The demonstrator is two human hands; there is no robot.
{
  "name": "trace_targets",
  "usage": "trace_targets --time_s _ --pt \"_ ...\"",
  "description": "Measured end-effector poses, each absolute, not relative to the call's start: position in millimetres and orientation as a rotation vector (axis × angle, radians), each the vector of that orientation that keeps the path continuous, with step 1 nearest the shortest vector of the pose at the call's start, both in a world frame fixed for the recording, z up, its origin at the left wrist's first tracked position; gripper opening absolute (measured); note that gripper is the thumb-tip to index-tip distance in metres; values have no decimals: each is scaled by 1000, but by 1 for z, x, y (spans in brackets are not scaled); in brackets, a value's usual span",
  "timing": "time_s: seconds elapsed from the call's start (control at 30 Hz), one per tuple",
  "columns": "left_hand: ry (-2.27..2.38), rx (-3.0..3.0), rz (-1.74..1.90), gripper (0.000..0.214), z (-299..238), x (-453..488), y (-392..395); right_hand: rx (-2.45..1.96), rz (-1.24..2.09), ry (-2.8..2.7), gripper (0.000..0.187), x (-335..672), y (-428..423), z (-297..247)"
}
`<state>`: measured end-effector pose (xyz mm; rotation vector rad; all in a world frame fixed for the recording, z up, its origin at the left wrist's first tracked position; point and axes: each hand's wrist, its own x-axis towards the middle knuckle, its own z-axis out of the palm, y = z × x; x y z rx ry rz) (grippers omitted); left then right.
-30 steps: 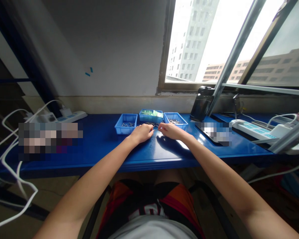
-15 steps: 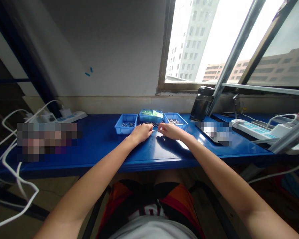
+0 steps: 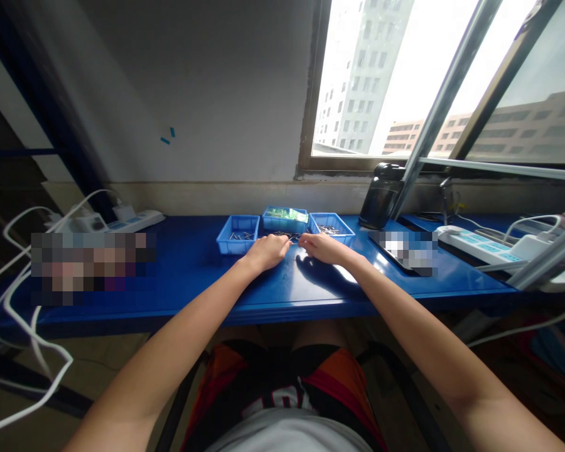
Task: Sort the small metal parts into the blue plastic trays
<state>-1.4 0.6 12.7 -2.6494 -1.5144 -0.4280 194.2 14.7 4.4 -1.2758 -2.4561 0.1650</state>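
My left hand [image 3: 269,251] is closed in a pinch low over the blue table [image 3: 263,292]. Facing it, my right hand [image 3: 321,247] is pinched too, its fingertips a short gap away. A thin, light-coloured rod-like piece [image 3: 294,242] spans the gap between the fingertips; it is too small to name. Just behind the hands lies a pile of dark thin pieces [image 3: 292,234], partly covered by them. Left of it stands a blue bin [image 3: 223,246] with a few thin metal pieces. Another blue bin [image 3: 348,237], behind my right hand, holds more such pieces.
A third blue bin [image 3: 282,226] with green plastic packaging [image 3: 289,215] stands at the back. To the right are a black bottle [image 3: 381,196], a metal post [image 3: 407,185] and a white power strip [image 3: 475,246]. White cables [image 3: 9,307] hang at the left.
My left fingertips have shifted slightly to the right, and the thin piece shows a little differently between the hands. My right hand stays almost in place.
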Motion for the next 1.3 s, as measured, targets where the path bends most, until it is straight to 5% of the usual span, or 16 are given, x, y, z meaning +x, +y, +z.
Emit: trace_targets --time_s 0.53,1.3 --pt "-1182 -2791 -696 22 16 0 1 -1188 350 -2440 30 190 7 10" --pt "-1406 -2727 -494 24 15 -1 1 -1162 313 -2474 25 187 7 9"
